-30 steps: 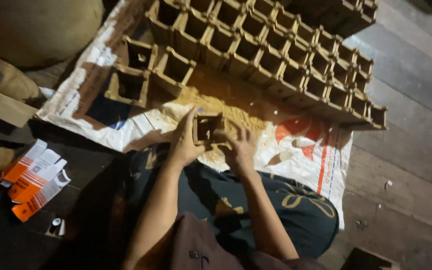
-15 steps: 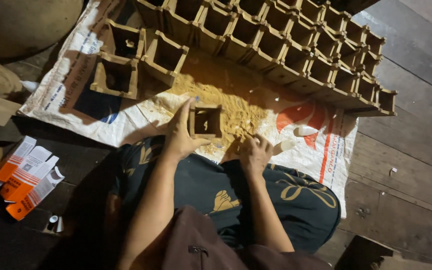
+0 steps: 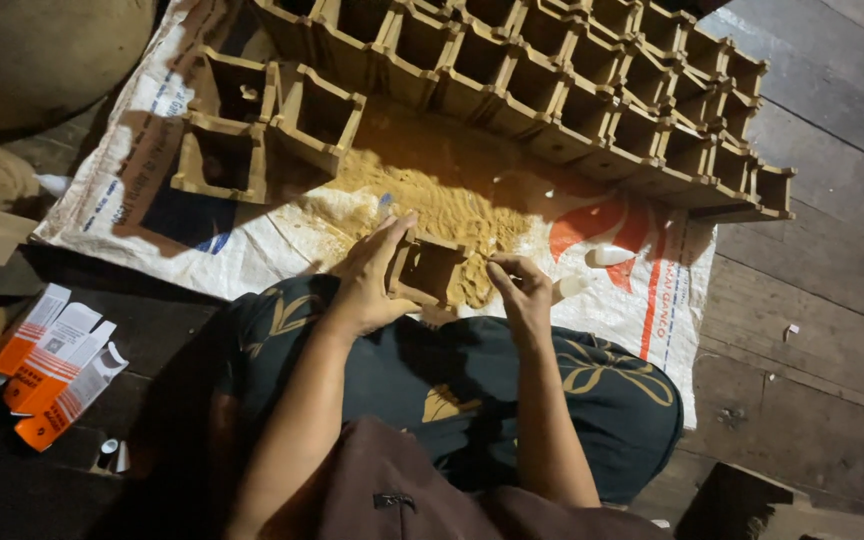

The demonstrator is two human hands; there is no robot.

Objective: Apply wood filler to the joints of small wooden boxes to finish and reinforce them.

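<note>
My left hand (image 3: 372, 272) grips the side of a small open wooden box (image 3: 434, 270), held just above my lap and tilted so its hollow faces up. My right hand (image 3: 520, 288) is beside the box's right edge with thumb and fingers pinched together; whatever sits between them is too small to tell. Yellow sawdust (image 3: 432, 195) lies in a heap right behind the box on a white woven sack (image 3: 282, 240) spread on the floor.
Several rows of matching open wooden boxes (image 3: 592, 90) stand along the sack's far side, with three more (image 3: 252, 125) at the left. Orange and white cartons (image 3: 52, 360) lie at the left on the dark floor. Wooden floorboards (image 3: 812, 280) run to the right.
My left hand has brought the box lower and closer to my lap. My right hand rose from the sack to the box's right edge, fingers pinched.
</note>
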